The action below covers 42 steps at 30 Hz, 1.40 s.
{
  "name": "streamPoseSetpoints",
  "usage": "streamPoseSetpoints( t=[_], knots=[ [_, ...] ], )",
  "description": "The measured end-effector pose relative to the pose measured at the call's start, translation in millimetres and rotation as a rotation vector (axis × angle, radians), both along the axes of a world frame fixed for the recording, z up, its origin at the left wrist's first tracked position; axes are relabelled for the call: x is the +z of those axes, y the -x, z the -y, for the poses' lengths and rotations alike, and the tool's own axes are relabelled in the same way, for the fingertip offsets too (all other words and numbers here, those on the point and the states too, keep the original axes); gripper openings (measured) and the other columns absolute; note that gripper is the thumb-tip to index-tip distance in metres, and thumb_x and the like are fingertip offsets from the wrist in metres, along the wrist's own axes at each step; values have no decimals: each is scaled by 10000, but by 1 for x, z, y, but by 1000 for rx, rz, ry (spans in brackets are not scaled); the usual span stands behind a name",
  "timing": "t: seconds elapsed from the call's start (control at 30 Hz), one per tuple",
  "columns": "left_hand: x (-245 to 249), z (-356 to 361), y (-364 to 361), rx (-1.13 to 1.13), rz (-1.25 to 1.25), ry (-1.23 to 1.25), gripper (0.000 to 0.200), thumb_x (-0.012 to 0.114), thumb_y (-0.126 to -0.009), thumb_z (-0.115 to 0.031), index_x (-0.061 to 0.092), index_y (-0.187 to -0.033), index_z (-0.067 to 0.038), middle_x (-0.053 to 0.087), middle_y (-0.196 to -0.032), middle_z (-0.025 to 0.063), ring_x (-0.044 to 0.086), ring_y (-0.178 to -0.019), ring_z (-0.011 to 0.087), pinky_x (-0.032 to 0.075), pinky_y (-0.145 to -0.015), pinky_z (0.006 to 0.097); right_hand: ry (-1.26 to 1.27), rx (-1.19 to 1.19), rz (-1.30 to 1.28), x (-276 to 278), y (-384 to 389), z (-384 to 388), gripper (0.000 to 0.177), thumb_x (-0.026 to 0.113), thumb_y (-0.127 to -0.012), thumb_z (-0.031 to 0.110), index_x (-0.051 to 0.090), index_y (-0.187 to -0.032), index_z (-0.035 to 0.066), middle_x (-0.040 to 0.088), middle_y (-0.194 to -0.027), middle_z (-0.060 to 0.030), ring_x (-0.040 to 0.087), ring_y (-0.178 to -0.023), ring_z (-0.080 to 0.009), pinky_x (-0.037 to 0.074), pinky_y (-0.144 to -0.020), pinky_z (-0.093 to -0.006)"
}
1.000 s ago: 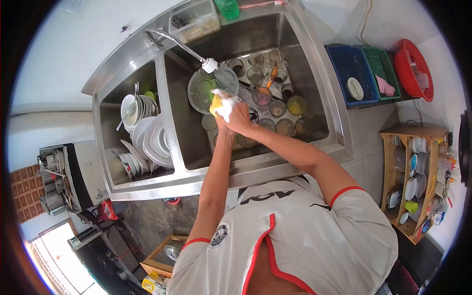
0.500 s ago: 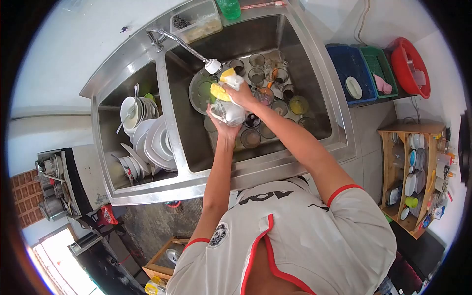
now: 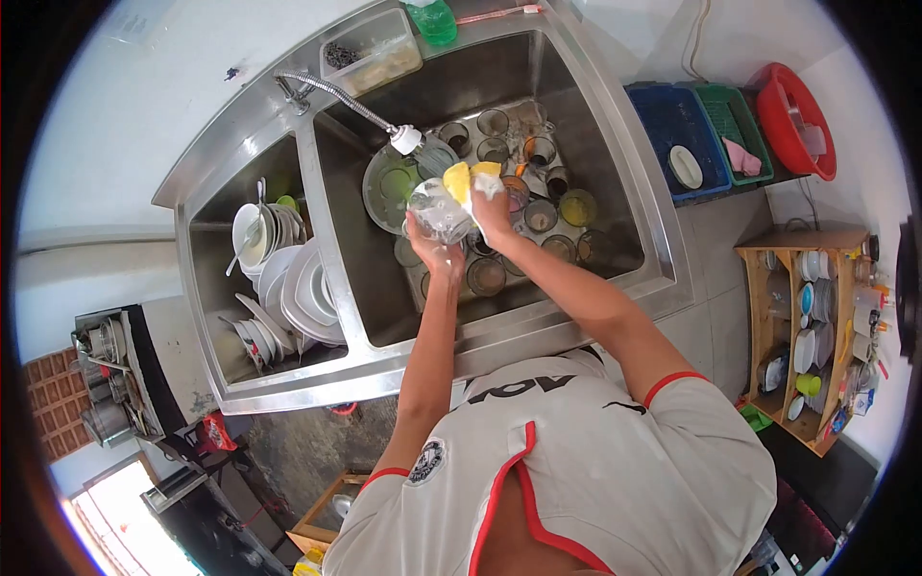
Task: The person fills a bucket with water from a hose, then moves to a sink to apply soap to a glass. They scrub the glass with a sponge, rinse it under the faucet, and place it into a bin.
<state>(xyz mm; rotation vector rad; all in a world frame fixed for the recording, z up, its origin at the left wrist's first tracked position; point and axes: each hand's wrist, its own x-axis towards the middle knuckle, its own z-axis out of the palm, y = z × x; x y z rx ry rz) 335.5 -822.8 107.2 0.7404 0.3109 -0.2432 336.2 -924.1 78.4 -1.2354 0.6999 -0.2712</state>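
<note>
A soapy clear glass (image 3: 438, 211) is gripped in my left hand (image 3: 435, 252), held up over the right sink basin. My right hand (image 3: 492, 213) is closed around a foamy yellow sponge (image 3: 458, 180) at the glass's right side. Suds cover part of the sponge and the right-hand fingers. Behind the glass, a round metal bowl (image 3: 376, 192) with a greenish item inside sits under the white-headed flexible faucet (image 3: 405, 139). Several dirty glasses (image 3: 579, 207) stand in the basin below and beyond my hands.
Stacked white plates (image 3: 305, 288) and bowls (image 3: 252, 235) fill the left basin. A clear plastic container (image 3: 384, 60) and a green bottle (image 3: 434, 23) stand on the back rim. To the right are blue (image 3: 672, 134) and green crates, a red basin (image 3: 797, 120) and a wooden dish rack (image 3: 768, 326).
My right hand with the sponge has moved right, off the front of the glass to its side. The glass is raised slightly and shows more fully.
</note>
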Motion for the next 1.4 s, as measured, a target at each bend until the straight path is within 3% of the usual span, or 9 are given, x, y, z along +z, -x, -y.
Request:
streamPoseSetpoints(
  t=[0.27,0.33,0.4,0.5,0.63,0.73,1.0,1.33,1.4],
  knots=[
    [-8,3,3,-99,59,-130,490,434,-937,-471,467,-1240,-87,540,-1207,71,527,-1107,226,421,-953,386,571,219,59,51,-3,1,264,607,-813,108,584,-1043,-20,655,-960,-92,640,-851,-182,503,-718,-315],
    [1,0,6,-149,-79,159,477,443,-936,-456,472,-1238,-88,547,-1197,67,533,-1099,227,435,-943,384,-285,110,128,22,-29,12,225,553,-855,103,590,-1046,-10,649,-955,-79,636,-815,-144,511,-701,-285],
    [-30,-3,2,-215,-168,269,473,435,-937,-460,476,-1250,-108,551,-1217,59,546,-1098,234,455,-930,411,-301,53,291,30,-25,6,300,611,-820,145,575,-1065,-25,653,-961,-111,647,-824,-194,516,-719,-309],
    [-55,-3,-4,-317,-304,207,579,388,-917,-552,433,-1324,-143,548,-1253,54,541,-1133,233,458,-938,413,703,247,277,32,-25,14,477,704,-715,185,531,-1102,-34,639,-945,-183,643,-854,-299,509,-727,-370],
    [3,1,-1,-415,-217,275,540,409,-911,-520,481,-1259,-114,567,-1202,74,575,-1074,263,467,-925,418,546,369,101,62,-11,2,609,675,-717,161,423,-1235,-34,585,-1078,-230,571,-1022,-358,466,-844,-429],
    [-62,-17,-26,-500,-80,746,602,390,-881,-570,477,-1302,-148,572,-1215,84,562,-1103,262,450,-941,422,1111,253,715,66,19,-11,560,697,-669,167,480,-1152,-16,590,-997,-222,579,-955,-396,481,-800,-445],
    [15,-7,-11,-618,-362,191,578,438,-889,-507,436,-1316,-118,519,-1258,130,519,-1148,309,451,-941,490,596,337,151,28,-18,24,480,663,-745,170,498,-1152,-26,623,-1014,-216,599,-972,-365,483,-819,-391],
    [-48,-10,-26,-245,-363,384,372,553,-868,-372,562,-1095,-77,618,-1066,74,601,-984,233,506,-826,399,973,592,250,41,13,-6,576,688,-677,82,461,-1202,19,599,-1027,-206,594,-969,-366,472,-837,-423],
    [-82,-29,-36,-533,-106,534,390,535,-850,-405,577,-1025,-59,627,-1044,119,611,-963,262,500,-875,406,1040,401,810,72,32,-6,509,699,-681,128,499,-1140,32,608,-930,-162,622,-869,-323,495,-738,-417]
  ],
)
